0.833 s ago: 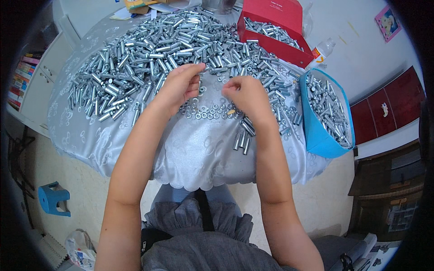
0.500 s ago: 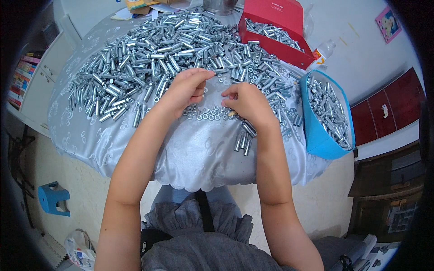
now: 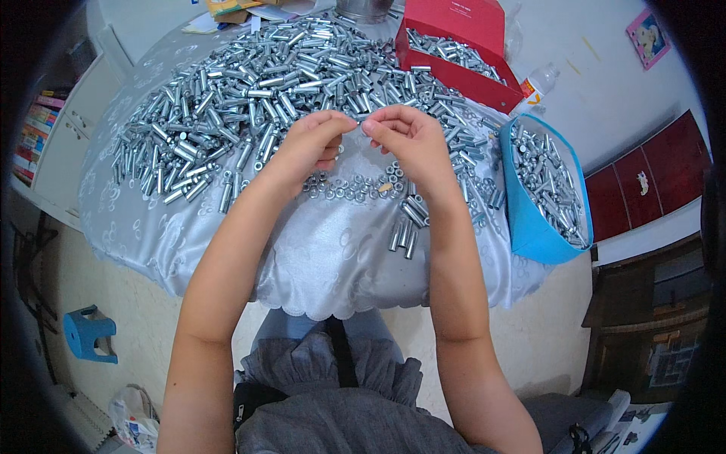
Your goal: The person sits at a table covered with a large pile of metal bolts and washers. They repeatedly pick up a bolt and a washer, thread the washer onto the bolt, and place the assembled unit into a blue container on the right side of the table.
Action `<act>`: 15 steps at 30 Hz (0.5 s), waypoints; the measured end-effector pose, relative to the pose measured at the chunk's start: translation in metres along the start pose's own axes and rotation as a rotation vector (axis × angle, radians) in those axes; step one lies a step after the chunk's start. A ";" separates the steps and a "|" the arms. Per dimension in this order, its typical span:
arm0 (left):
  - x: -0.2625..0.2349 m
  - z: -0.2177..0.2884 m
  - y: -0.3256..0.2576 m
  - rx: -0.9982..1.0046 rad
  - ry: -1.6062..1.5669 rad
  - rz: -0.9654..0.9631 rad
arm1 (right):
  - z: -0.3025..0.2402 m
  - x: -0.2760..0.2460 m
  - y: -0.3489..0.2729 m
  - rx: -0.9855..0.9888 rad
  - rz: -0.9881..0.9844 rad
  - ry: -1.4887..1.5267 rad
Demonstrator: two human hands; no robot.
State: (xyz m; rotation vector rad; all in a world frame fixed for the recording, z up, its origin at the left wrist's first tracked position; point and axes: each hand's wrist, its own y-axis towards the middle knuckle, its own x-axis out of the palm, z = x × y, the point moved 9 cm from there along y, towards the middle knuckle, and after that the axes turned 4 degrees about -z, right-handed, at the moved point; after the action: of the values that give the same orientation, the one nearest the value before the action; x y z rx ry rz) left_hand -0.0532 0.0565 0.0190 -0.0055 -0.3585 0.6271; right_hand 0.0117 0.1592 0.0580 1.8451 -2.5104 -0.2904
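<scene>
My left hand (image 3: pixel 312 142) and my right hand (image 3: pixel 412 144) meet fingertip to fingertip over the table, both closed in a pinch. Between the tips shows a bit of a small metal piece (image 3: pixel 361 124), gripped by the left; the fingers hide most of it. What the right fingertips pinch cannot be made out. Below the hands lies a band of loose silver nuts (image 3: pixel 349 189) with a small tan chip (image 3: pixel 386 187) at its right end. Several silver metal sleeves (image 3: pixel 408 236) lie near my right wrist. Beyond the hands spreads a large heap of silver bolts and sleeves (image 3: pixel 257 87).
A red box (image 3: pixel 484 89) with its lid raised holds metal parts at the back right. Nearer stands a blue fabric bin (image 3: pixel 533 234) of bolts, beside a plastic bottle (image 3: pixel 541 82). A metal pot (image 3: pixel 363 9) stands at the back. Silvery cloth (image 3: pixel 325 261) covers the table.
My right hand has moved up from the nuts and tan chip to my left fingertips, and its fingers now cover the metal piece there. My left hand has stayed nearly still.
</scene>
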 end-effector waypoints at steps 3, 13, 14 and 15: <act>0.005 0.001 0.000 0.015 -0.070 -0.050 | 0.006 0.003 0.002 0.029 0.009 0.099; 0.010 0.001 -0.001 0.015 -0.157 -0.171 | 0.017 0.011 0.003 0.146 -0.081 0.277; 0.011 0.001 -0.001 0.016 -0.181 -0.183 | 0.017 0.010 0.003 0.141 -0.066 0.271; 0.011 0.001 -0.001 0.012 -0.199 -0.184 | 0.016 0.011 0.003 0.135 -0.052 0.265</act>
State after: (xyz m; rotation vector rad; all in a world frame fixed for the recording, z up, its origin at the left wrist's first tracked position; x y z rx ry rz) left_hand -0.0447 0.0623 0.0240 0.1012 -0.5413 0.4480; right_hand 0.0039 0.1523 0.0416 1.8545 -2.3564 0.1200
